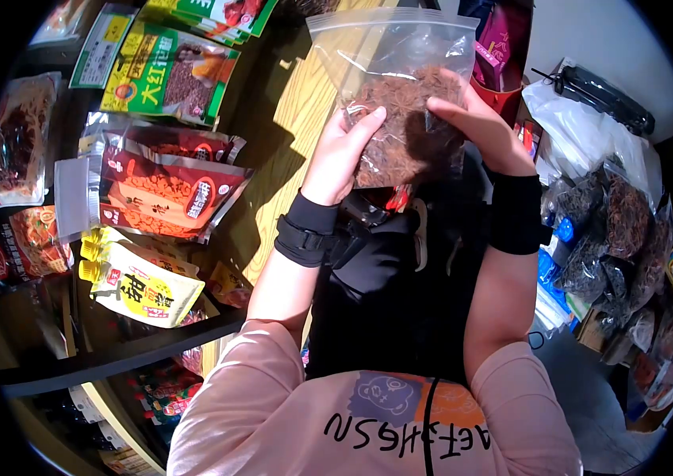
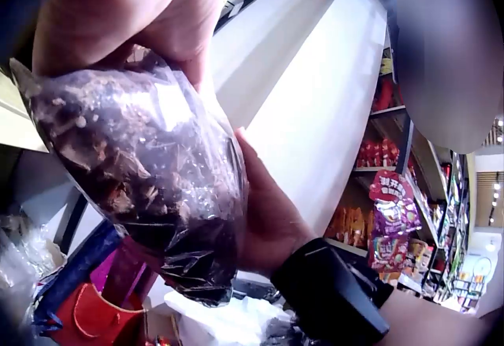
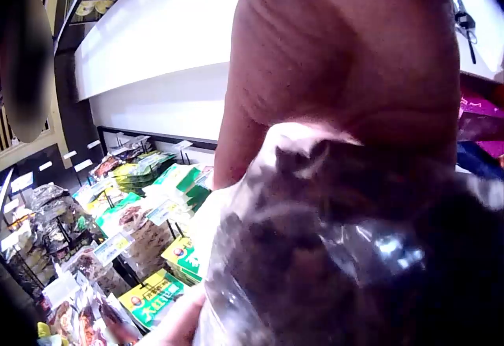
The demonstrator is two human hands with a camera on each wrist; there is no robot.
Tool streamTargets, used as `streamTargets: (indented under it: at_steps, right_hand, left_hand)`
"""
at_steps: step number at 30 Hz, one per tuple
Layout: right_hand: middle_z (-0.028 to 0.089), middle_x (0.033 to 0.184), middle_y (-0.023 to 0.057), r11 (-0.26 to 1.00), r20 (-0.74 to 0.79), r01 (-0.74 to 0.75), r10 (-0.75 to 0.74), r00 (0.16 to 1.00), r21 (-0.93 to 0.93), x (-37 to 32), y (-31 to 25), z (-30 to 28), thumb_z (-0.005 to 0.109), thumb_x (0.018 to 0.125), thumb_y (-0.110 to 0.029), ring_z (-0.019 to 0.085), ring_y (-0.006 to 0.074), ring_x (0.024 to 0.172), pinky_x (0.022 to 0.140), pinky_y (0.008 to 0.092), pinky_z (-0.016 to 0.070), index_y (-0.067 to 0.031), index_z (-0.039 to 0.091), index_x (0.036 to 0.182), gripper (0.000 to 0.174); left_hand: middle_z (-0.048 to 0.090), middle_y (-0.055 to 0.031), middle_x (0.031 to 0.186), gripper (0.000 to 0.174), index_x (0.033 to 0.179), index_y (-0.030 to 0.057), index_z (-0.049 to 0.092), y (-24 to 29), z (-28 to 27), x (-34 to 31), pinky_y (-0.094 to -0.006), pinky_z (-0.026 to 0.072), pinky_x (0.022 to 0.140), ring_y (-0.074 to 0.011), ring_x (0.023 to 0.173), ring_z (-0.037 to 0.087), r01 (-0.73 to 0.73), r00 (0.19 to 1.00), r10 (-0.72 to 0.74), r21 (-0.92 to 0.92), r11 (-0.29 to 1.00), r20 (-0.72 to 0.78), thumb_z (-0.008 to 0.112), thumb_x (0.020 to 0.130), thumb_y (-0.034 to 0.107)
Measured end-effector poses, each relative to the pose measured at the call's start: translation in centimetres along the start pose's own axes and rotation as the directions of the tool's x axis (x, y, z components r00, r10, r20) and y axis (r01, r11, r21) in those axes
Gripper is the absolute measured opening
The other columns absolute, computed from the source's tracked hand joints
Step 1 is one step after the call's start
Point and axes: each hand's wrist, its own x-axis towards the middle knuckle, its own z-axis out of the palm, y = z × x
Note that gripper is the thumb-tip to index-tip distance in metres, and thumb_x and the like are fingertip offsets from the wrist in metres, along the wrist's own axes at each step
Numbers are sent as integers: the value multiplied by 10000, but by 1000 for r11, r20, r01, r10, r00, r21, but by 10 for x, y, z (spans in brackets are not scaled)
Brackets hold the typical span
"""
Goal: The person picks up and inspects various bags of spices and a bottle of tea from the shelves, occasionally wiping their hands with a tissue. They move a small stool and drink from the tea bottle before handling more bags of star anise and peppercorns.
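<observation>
A clear zip bag (image 1: 400,103) of reddish-brown dried spice, which looks like star anise, is held up in front of the body. My left hand (image 1: 338,155) grips its left side, thumb lying over the front. On the other side my right hand (image 1: 488,131) holds it, its thumb also on the front and the other fingers mostly behind. The zip edge is at the far end, and the spice fills the lower part. In the left wrist view the bag (image 2: 150,157) bulges between both hands; in the right wrist view it sits below the right palm (image 3: 346,70).
To the left, a shelf rack holds green-and-yellow pepper packs (image 1: 170,75), red pouches (image 1: 166,190) and yellow spouted pouches (image 1: 142,282). A wooden ledge (image 1: 293,119) runs beside them. At right lie a white plastic bag (image 1: 590,131), several bags of dark dried goods (image 1: 626,214) and a red bag (image 1: 499,99).
</observation>
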Motion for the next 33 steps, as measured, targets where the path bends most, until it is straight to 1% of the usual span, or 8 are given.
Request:
streamTargets:
  at_steps: [7,12,17,20,22,25,29,33]
  right_hand:
    - [572,1144,125,977,-245,151,-111,963,150,16,9,-11,715,800,-284,547,182,1042,901,293,431,22,423,1261,625]
    - [628,1013,156,909,-548,160,-364,753,-384,40,38,-14,696,760,-258,618,290,924,827,377,464,-21,502,1158,502]
    - [624,974,195,870,-655,-86,-296,695,-485,45,20,-5,668,778,-292,609,359,905,770,417,476,-29,503,1096,444]
    - [621,969,195,906,-687,-41,-290,666,-422,55,24,-6,668,785,-301,609,362,895,766,418,479,-33,496,1104,451]
    - [616,971,193,918,-701,-29,-281,656,-395,58,18,0,671,788,-301,610,361,889,761,414,484,-40,491,1117,457]
    - [609,971,178,912,-720,-6,-319,616,-409,64,24,9,681,785,-286,609,353,891,744,403,490,-60,487,1121,449]
    - [595,966,160,892,-700,11,-362,615,-452,74,34,12,688,783,-244,598,349,891,731,401,490,-81,492,1095,403]
    - [593,973,164,893,-707,29,-376,599,-450,75,33,16,691,774,-219,589,354,901,744,392,481,-73,504,1080,387]
  left_hand:
    - [537,-124,1236,488,1291,3,418,21,0,59,-324,374,990,-184,1148,494,-85,986,70,96,992,151,565,923,288]
    - [543,-74,1179,535,1327,69,359,15,-64,152,-353,370,957,-189,1062,518,-338,874,332,47,940,-354,597,881,245]
    - [346,-126,1443,968,1450,41,173,6,-111,241,-384,324,1021,-260,1271,375,-236,646,178,28,971,-742,740,757,410]
    - [308,-152,1466,927,1445,79,255,17,-124,273,-440,212,1090,-290,1359,240,-114,807,178,146,983,-564,713,755,495]
    - [336,-125,1462,992,1402,-21,305,12,-131,290,-370,254,1076,-248,1308,341,-121,818,294,350,929,-495,693,724,591]
    - [406,-117,1421,984,1349,-43,400,7,-155,335,-356,289,1054,-239,1282,381,-154,714,327,317,936,-618,720,683,607]
    - [406,-141,1409,1007,1409,1,276,2,-176,373,-348,323,1040,-224,1243,422,-224,697,363,293,930,-618,804,667,432]
    - [387,-87,1441,996,1355,-18,407,4,-178,368,-347,289,1052,-213,1287,375,-68,697,279,326,943,-661,714,665,633]
